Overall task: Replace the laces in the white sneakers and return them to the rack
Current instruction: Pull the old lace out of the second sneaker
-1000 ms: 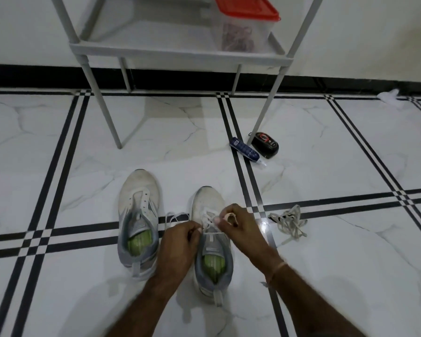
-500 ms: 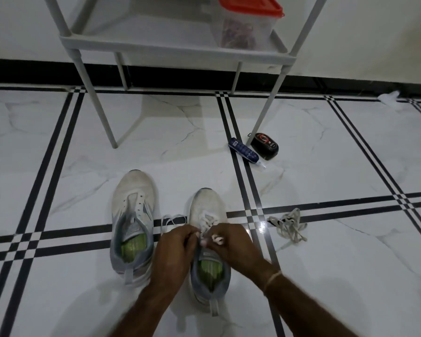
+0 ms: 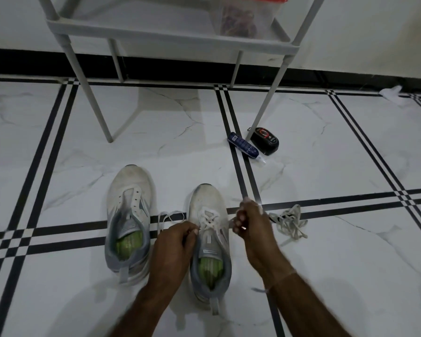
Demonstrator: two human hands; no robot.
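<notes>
**Change noted.** Half a second before, both hands were bunched together over the eyelets of the part-laced sneaker [image 3: 208, 198]. The right hand [image 3: 250, 224] was since drawn out to the right, clear of the shoe, while the left hand [image 3: 175, 246] was kept at the eyelet row. This is judged to be a crossing being pulled snug. The lacing of this shoe is taken as under way, with the upper eyelets not yet filled.

**Left hand.** Fingers were curled, with the fingertips pressed to the left edge of the lacing. The new lace [image 3: 209, 221] was pinched there. A slack loop of it was left lying on the floor [image 3: 350, 263] between the two shoes.

**Right hand.** It was closed in a loose fist just beside the shoe. A white strand was seen at the fist and is judged to be the other end of the new lace, gripped. Blur prevented a firmer reading.

**Task items.**
- The unlaced sneaker [image 3: 131, 181] was stood beside the first, its eyelets bare.
- The old laces [image 3: 288, 221] were heaped on the floor just right of the right hand.
- The rack [image 3: 170, 37] was stood beyond the shoes, against the wall, with both sneakers still off it.

**Other items.**
- A clear tub [image 3: 243, 18] was on the rack shelf.
- A blue tube [image 3: 243, 144] and a black tin [image 3: 265, 141] were lying by a rack leg.
</notes>
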